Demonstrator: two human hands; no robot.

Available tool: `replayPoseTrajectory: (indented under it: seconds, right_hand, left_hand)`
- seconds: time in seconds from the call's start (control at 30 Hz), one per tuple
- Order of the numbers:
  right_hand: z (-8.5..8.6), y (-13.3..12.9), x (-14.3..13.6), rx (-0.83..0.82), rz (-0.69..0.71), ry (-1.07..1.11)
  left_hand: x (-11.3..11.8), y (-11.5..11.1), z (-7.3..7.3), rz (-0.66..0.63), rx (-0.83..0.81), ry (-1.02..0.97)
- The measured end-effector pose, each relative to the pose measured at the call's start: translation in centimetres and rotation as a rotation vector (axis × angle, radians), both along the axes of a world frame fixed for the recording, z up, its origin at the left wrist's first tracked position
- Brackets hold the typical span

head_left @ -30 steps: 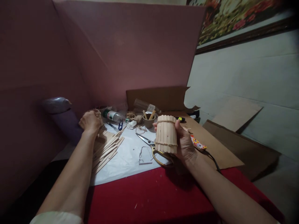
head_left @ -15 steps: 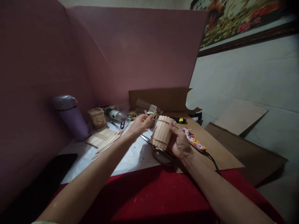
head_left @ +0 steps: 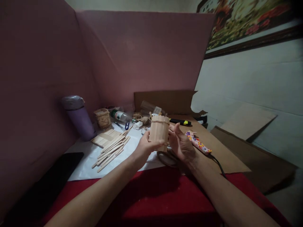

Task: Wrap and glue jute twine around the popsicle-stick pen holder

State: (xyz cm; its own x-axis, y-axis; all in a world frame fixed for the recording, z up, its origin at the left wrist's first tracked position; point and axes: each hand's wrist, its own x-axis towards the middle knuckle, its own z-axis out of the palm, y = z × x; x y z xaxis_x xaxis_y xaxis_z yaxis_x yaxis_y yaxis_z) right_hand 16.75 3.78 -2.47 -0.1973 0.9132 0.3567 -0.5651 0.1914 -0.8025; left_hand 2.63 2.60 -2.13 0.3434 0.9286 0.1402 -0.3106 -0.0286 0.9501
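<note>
Left hand (head_left: pixel 145 146): wrapped round the stick cup (head_left: pixel 157 132), thumb laid across its front.
Right hand (head_left: pixel 183 146): held half open beside it; contact cannot be told.
Progress: visible wall apparently completed, cord (head_left: pixel 161 121) bound below the rim; cup held above the surface (head_left: pixel 79 168).
Left over: loose sticks (head_left: pixel 112 153), unattached.

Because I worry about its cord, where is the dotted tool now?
In the head view, the dotted tool lies right of centre on the brown cardboard, just to the right of the right hand.
</note>
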Motion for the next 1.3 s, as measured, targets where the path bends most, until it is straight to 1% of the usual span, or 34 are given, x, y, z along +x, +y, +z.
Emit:
replayPoseTrajectory:
  seconds: [0.1, 0.2, 0.3, 0.4, 0.43, 0.5, 0.6, 0.67, 0.73, 0.8, 0.83, 0.87, 0.9, 0.97, 1.0, 1.03, 1.07, 1.13, 1.17, 1.2, 1.23, 1.27, 1.3]
  right_hand:
    - [0.1, -0.1, 0.1, 0.003, 0.078, -0.054]
    - [-0.2, 0.0, 0.3, -0.032, 0.137, -0.09]
    - [-0.3, -0.1, 0.5, -0.048, 0.178, -0.099]
    - [0.0, -0.3, 0.5, -0.014, 0.125, -0.092]
    - [0.1, -0.3, 0.4, 0.003, 0.1, -0.089]
    - [0.3, -0.4, 0.3, 0.044, 0.059, -0.082]
    - [0.4, -0.5, 0.2, 0.114, -0.019, -0.076]
    - [0.4, -0.8, 0.2, 0.137, -0.073, -0.082]
    - [0.6, -1.2, 0.3, 0.131, -0.096, -0.107]
    - [0.8, -1.6, 0.4, 0.129, -0.108, -0.143]
    - [0.9, -1.7, 0.4, 0.136, -0.111, -0.162]
    - [0.9, -1.8, 0.4, 0.15, -0.11, -0.18]
    - [0.8, -1.8, 0.5, 0.168, -0.104, -0.197]
    - [0.7, -1.5, 0.6, 0.21, -0.095, -0.229]
    - [0.5, -1.3, 0.7, 0.234, -0.11, -0.248]
    - [0.4, -1.0, 0.8, 0.258, -0.142, -0.264]
    - [0.3, -0.7, 1.0, 0.278, -0.189, -0.27]
    - [0.2, -0.1, 1.2, 0.29, -0.304, -0.247]
    - [0.2, 0.2, 1.3, 0.272, -0.35, -0.225]
    - [0.2, 0.4, 1.3, 0.24, -0.384, -0.2]
    - [0.1, 0.6, 1.4, 0.2, -0.407, -0.179]
    - [0.1, 0.7, 1.3, 0.162, -0.423, -0.164]
    - [0.0, 0.7, 1.3, 0.13, -0.427, -0.157]
  left_hand:
    - [-0.8, -0.6, 0.4, -0.236, -0.101, -0.146]
    - [-1.1, -0.9, 0.0, -0.379, -0.17, -0.229]
    - [-1.0, -0.9, -0.5, -0.436, -0.185, -0.271]
    - [-0.6, -0.8, -0.8, -0.421, -0.165, -0.21]
    - [-0.5, -0.7, -0.8, -0.386, -0.138, -0.175]
    - [-0.4, -0.5, -1.0, -0.252, -0.036, -0.1]
    - [-0.8, -0.3, -0.9, 0.063, 0.215, 0.012]
    - [-1.3, -0.4, -0.5, 0.238, 0.46, 0.119]
    - [-2.0, -0.7, 0.3, 0.383, 0.788, 0.295]
    - [-2.6, -1.1, 1.2, 0.465, 1.047, 0.505]
    - [-2.8, -1.2, 1.5, 0.485, 1.13, 0.58]
    - [-2.9, -1.2, 1.8, 0.469, 1.19, 0.638]
    - [-3.0, -1.2, 2.0, 0.415, 1.229, 0.683]
    - [-3.3, -0.8, 2.2, 0.3, 1.241, 0.744]
    - [-3.4, -0.6, 2.3, 0.272, 1.215, 0.757]
    - [-3.7, -0.3, 2.4, 0.276, 1.177, 0.764]
    - [-4.1, 0.0, 2.5, 0.312, 1.132, 0.767]
    - [-5.2, 0.7, 2.9, 0.441, 1.051, 0.794]
    - [-6.0, 1.0, 3.2, 0.529, 1.017, 0.818]
    - [-6.7, 1.4, 3.5, 0.601, 0.982, 0.884]
    - [-7.5, 1.7, 3.8, 0.657, 0.959, 0.942]
    - [-8.1, 2.1, 4.0, 0.675, 0.954, 0.981]
    - [-8.7, 2.3, 4.1, 0.651, 0.938, 1.007]
